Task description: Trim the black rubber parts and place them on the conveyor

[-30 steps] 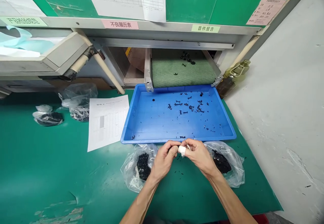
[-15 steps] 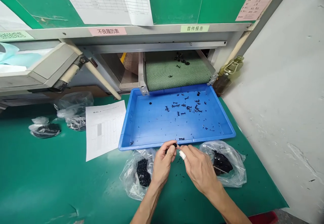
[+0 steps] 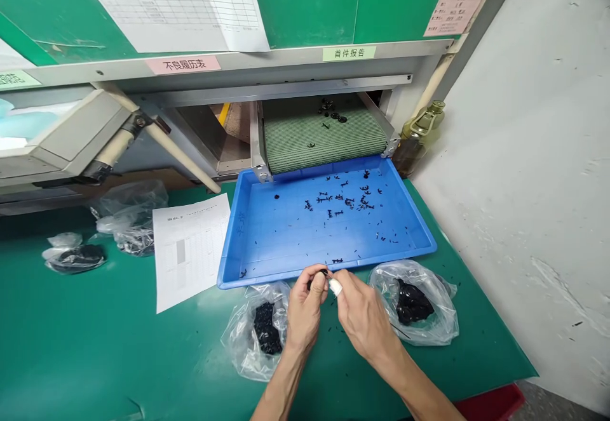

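Note:
My left hand [image 3: 305, 310] pinches a small black part [image 3: 323, 273] between its fingertips, just in front of the near rim of a blue plastic tray [image 3: 324, 278]. My right hand [image 3: 365, 316], with white tape on one finger [image 3: 336, 287], reaches in beside that part; anything in its fingers is hidden. Many small black pieces lie scattered in the tray. Under my hands sit a clear plastic bag of black parts [image 3: 262, 332] and, to the right, another [image 3: 412, 303]. Tiny black bits dot the green mat [image 3: 95, 345] around them.
A green mesh conveyor belt [image 3: 324, 141] with black parts on it ends above the tray's far edge. A printed paper sheet [image 3: 188, 249] lies left of the tray, with further plastic bags [image 3: 128, 218] beyond. An olive bottle [image 3: 419, 135] stands at the far right corner.
My hands have moved slightly apart, and the black part now shows in my left fingertips. The thin pin-like piece seen a second ago is no longer visible. The whole view has drifted left.

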{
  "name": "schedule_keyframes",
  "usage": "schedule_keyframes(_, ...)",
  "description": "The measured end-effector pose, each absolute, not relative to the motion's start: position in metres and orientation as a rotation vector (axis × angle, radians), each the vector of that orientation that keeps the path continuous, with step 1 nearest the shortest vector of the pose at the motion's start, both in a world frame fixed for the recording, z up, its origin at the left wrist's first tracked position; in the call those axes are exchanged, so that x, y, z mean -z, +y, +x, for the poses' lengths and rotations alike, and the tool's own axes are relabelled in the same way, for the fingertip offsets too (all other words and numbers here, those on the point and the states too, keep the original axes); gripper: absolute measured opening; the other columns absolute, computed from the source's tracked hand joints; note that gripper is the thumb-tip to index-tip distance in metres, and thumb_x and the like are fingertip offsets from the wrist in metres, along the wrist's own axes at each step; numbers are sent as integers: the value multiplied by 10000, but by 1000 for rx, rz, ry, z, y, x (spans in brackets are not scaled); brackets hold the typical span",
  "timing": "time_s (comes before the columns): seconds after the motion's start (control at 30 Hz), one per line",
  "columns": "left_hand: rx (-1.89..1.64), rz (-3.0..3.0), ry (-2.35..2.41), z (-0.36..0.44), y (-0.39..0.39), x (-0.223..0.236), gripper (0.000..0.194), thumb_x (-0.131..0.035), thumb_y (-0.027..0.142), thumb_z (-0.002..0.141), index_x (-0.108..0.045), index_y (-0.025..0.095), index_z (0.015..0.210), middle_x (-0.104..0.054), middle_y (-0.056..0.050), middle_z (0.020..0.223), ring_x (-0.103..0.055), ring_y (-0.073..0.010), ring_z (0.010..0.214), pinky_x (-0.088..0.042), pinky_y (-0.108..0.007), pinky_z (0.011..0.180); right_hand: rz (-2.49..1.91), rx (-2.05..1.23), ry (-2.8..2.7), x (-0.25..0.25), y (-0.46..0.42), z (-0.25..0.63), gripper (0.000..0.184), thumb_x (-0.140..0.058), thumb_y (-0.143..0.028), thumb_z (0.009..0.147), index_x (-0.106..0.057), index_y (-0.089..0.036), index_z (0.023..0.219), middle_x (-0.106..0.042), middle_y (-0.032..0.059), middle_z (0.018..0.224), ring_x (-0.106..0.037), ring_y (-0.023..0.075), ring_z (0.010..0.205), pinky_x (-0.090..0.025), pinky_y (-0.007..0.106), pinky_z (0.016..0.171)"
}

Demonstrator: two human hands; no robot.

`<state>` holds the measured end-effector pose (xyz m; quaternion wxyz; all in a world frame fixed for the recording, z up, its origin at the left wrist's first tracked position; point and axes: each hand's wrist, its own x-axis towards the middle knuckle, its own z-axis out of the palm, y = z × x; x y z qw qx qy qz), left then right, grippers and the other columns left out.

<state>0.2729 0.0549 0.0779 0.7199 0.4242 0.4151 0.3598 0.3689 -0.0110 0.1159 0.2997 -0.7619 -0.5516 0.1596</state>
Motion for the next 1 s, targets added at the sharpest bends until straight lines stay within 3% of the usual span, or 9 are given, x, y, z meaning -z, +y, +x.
schedule_keyframes(0.3,-922,857,952,289,60,-72,272,-649,399,812,-627,160,938,-507,45,630,-388,-66,525,-341,-188,505,-2026,-447,-1320,-101,13,373,224,-320,-175,920,-526,-193,836,-610,30,696,-548,159,587,-331,244,527)
schedule_keyframes(0.57,-949,624,910,295,71,-70,270,-731,363,748,-647,161,906,-620,3,743,-369,-40,504,-330,-185,499,-1895,-506,-1318,-98,16,385,239,-410,-129,905,-617,-229,971,-607,13,860,-573,140,755,-398,233,666)
schedule_keyframes(0.83,-930,634,947,293,75,-66,314,-762,358,714,-656,148,922,-619,2,715,-365,-35,480,-326,-189,487,-2004,-248,-1545,-107,19,383,273,-368,-134,924,-615,-203,831,-579,48,806,-539,182,774,-406,278,660)
schedule_keyframes(1.0,-921,592,887,291,75,-69,312,-747,349,734,-649,138,942,-622,-24,771,-370,-36,501,-317,-181,471,-1988,-276,-1517,-107,17,383,265,-376,-104,907,-609,-211,839,-563,42,824,-534,171,786,-422,265,679)
